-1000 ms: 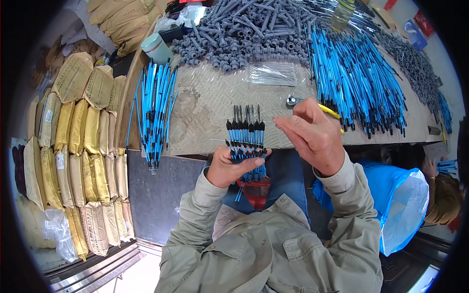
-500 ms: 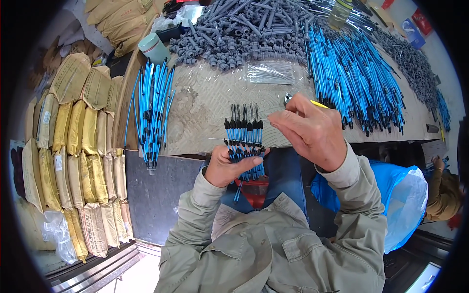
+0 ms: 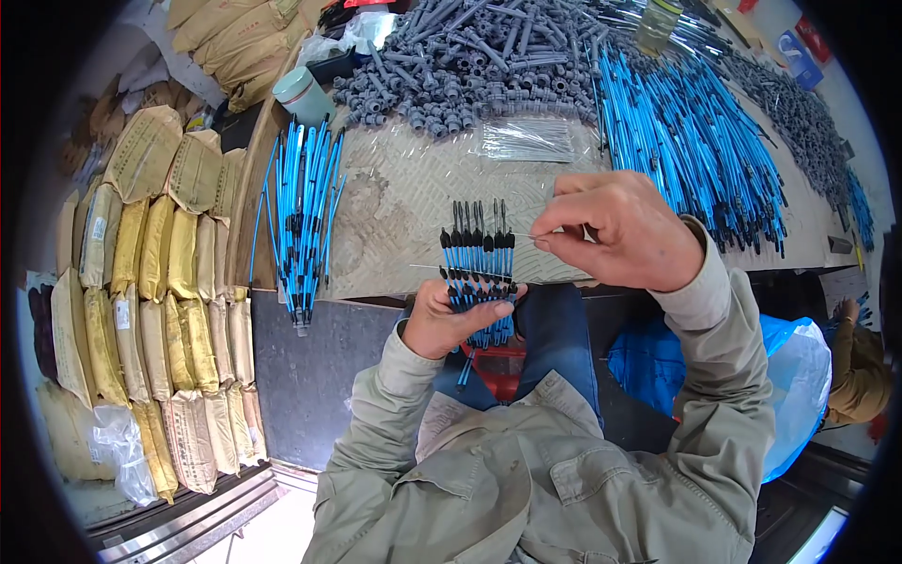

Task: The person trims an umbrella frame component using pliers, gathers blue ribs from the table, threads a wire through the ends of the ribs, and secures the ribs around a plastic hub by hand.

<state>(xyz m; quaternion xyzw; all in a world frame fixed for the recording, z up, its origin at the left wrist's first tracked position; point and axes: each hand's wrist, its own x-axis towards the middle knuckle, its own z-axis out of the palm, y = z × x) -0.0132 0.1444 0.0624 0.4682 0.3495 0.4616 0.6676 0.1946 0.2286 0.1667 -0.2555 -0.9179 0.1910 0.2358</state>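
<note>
My left hand (image 3: 440, 321) is closed round a bundle of thin blue rods (image 3: 477, 254) with black ends, its thumb lying across the front. The rods stand side by side like a fan, tips pointing away from me. A thin pale wire (image 3: 432, 268) runs crosswise over them, poking out at the left. Right of the bundle, my right hand (image 3: 625, 233) pinches a fine wire (image 3: 523, 235) between thumb and forefinger; it reaches toward the black ends. Whether the two wires are one piece, I cannot tell.
Beyond my hands, a clear bag of thin pale wires (image 3: 528, 140) lies before a heap of grey plastic fittings (image 3: 470, 66). Blue rods are piled at right (image 3: 691, 150) and left (image 3: 299, 216). A lidded cup (image 3: 303, 95) stands back left; packed sacks (image 3: 155, 301) line the left side.
My right hand has shifted right and turned, and a fine wire now shows at its fingertips. It now covers the spot where a yellow-handled tool showed on the table. My left hand keeps its hold.
</note>
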